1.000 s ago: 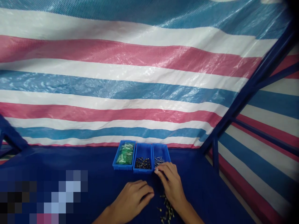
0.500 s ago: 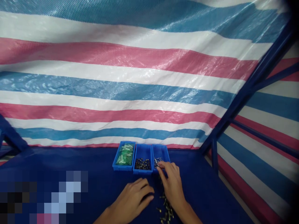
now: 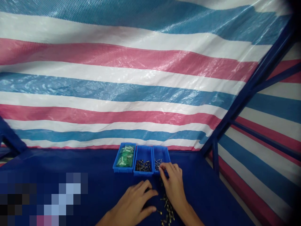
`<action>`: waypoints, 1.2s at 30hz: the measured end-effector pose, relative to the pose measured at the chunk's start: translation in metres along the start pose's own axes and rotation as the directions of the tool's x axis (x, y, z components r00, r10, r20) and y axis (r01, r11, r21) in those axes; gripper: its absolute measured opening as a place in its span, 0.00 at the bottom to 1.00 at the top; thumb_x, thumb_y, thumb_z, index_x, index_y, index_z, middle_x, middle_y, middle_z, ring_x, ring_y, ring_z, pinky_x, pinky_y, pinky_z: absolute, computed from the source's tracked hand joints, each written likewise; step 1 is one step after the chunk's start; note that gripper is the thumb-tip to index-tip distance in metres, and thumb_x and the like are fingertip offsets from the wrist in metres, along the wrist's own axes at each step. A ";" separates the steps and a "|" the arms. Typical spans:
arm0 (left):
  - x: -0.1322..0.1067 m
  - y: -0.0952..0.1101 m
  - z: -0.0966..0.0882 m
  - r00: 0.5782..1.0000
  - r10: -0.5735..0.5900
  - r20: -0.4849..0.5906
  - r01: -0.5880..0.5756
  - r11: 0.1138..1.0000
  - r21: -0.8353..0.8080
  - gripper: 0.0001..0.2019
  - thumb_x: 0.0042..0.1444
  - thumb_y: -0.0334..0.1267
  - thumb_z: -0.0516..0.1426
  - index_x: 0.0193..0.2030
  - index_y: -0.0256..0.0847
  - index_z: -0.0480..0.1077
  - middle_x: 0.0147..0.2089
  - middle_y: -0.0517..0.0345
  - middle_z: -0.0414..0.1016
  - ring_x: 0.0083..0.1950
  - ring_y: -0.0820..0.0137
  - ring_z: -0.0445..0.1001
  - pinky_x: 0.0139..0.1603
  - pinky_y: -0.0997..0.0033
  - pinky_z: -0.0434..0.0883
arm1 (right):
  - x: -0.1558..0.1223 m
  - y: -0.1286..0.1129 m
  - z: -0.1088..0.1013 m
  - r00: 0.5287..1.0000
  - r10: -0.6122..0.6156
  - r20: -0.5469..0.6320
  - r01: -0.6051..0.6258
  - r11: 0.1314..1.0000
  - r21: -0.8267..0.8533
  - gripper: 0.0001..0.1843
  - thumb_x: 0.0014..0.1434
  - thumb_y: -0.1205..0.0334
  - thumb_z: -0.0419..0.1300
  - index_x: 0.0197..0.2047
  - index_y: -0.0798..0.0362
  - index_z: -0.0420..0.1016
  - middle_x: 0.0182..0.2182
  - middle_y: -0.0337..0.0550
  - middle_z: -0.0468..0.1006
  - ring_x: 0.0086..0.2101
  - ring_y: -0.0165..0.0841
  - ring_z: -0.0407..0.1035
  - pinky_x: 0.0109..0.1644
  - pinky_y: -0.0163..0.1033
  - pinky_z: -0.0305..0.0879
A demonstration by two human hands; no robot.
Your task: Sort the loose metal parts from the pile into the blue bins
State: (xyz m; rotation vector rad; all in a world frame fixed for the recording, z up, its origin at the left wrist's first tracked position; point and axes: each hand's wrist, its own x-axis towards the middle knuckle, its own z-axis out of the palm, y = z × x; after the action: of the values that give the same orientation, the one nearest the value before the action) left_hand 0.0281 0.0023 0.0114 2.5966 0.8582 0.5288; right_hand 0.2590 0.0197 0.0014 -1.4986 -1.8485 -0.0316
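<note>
Three small blue bins stand side by side on the dark blue table. The left bin (image 3: 117,162) holds green plastic pieces, the middle bin (image 3: 144,152) dark small parts, the right bin (image 3: 162,152) silvery pins. My right hand (image 3: 173,185) reaches into the right bin with fingertips pinched together among the pins; what they grip is too small to make out. My left hand (image 3: 134,204) rests flat on the table in front of the bins, fingers spread, holding nothing. A scatter of small dark and brass parts (image 3: 166,211) lies between my hands.
A striped blue, white and pink tarp (image 3: 131,78) hangs close behind the bins. A dark blue metal frame (image 3: 237,106) slants up at the right, with a post (image 3: 216,157) at the table's right edge. A blurred patch covers the lower left.
My right hand has stayed at the right bin, its fingers shifting slightly over the pins. My left hand has spread its fingers and slid a little toward me.
</note>
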 end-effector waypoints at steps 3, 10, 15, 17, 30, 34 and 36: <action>-0.002 -0.001 0.003 0.999 0.024 0.030 -0.025 0.999 0.029 0.32 0.65 0.61 0.64 0.71 0.54 0.68 0.63 0.51 0.74 0.61 0.51 0.77 0.57 0.56 0.78 | 0.000 0.000 0.000 1.000 -0.007 -0.002 0.007 1.000 -0.007 0.09 0.77 0.59 0.54 0.47 0.43 0.76 0.43 0.41 0.82 0.43 0.43 0.72 0.49 0.47 0.61; 0.002 0.004 0.010 0.982 0.184 0.044 -0.188 0.970 0.153 0.32 0.64 0.63 0.64 0.73 0.62 0.67 0.74 0.56 0.68 0.61 0.52 0.76 0.62 0.50 0.75 | 0.000 0.000 0.000 1.000 -0.003 -0.001 0.003 1.000 0.011 0.09 0.77 0.59 0.54 0.48 0.44 0.76 0.43 0.41 0.82 0.44 0.41 0.72 0.50 0.47 0.62; 0.005 0.008 0.016 0.975 0.221 0.006 -0.220 0.965 0.142 0.20 0.70 0.54 0.63 0.66 0.59 0.73 0.67 0.63 0.75 0.54 0.61 0.76 0.56 0.61 0.76 | 0.001 -0.001 0.000 1.000 0.007 0.010 -0.007 0.999 0.040 0.10 0.78 0.58 0.53 0.49 0.43 0.76 0.44 0.40 0.82 0.44 0.41 0.72 0.51 0.47 0.61; 0.004 0.007 0.019 0.972 0.236 -0.012 -0.232 0.963 0.136 0.18 0.69 0.51 0.65 0.64 0.57 0.74 0.64 0.63 0.76 0.53 0.63 0.76 0.55 0.64 0.75 | 0.001 -0.001 0.000 1.000 0.007 0.008 -0.007 0.999 0.042 0.10 0.78 0.58 0.53 0.49 0.43 0.76 0.43 0.41 0.82 0.44 0.41 0.72 0.51 0.47 0.61; 0.005 0.006 0.016 0.974 0.223 -0.048 -0.217 0.970 0.111 0.08 0.67 0.38 0.67 0.51 0.47 0.76 0.56 0.59 0.79 0.49 0.63 0.79 0.51 0.65 0.75 | 0.002 -0.002 -0.001 1.000 0.001 0.016 -0.002 0.999 0.046 0.10 0.77 0.59 0.53 0.49 0.44 0.76 0.43 0.40 0.82 0.44 0.41 0.73 0.52 0.47 0.62; 0.005 0.003 0.013 0.980 0.183 -0.073 -0.175 0.979 0.100 0.05 0.70 0.37 0.65 0.49 0.45 0.75 0.53 0.59 0.79 0.47 0.64 0.78 0.50 0.65 0.74 | 0.002 -0.002 -0.003 1.000 -0.003 0.014 0.002 0.999 0.043 0.11 0.78 0.58 0.52 0.49 0.44 0.77 0.43 0.40 0.82 0.45 0.41 0.74 0.52 0.47 0.63; 0.006 0.003 0.011 0.978 0.181 -0.100 -0.174 0.982 0.076 0.03 0.71 0.38 0.63 0.49 0.45 0.75 0.51 0.59 0.80 0.46 0.65 0.78 0.49 0.66 0.75 | 0.002 -0.003 -0.003 1.000 -0.005 0.014 0.004 0.999 0.045 0.11 0.78 0.59 0.52 0.49 0.44 0.77 0.43 0.41 0.82 0.45 0.41 0.74 0.52 0.47 0.63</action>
State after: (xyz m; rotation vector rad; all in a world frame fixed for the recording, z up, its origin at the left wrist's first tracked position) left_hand 0.0392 0.0008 0.0043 2.7438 0.6899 0.7052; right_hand 0.2582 0.0195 0.0059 -1.4676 -1.8520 0.0188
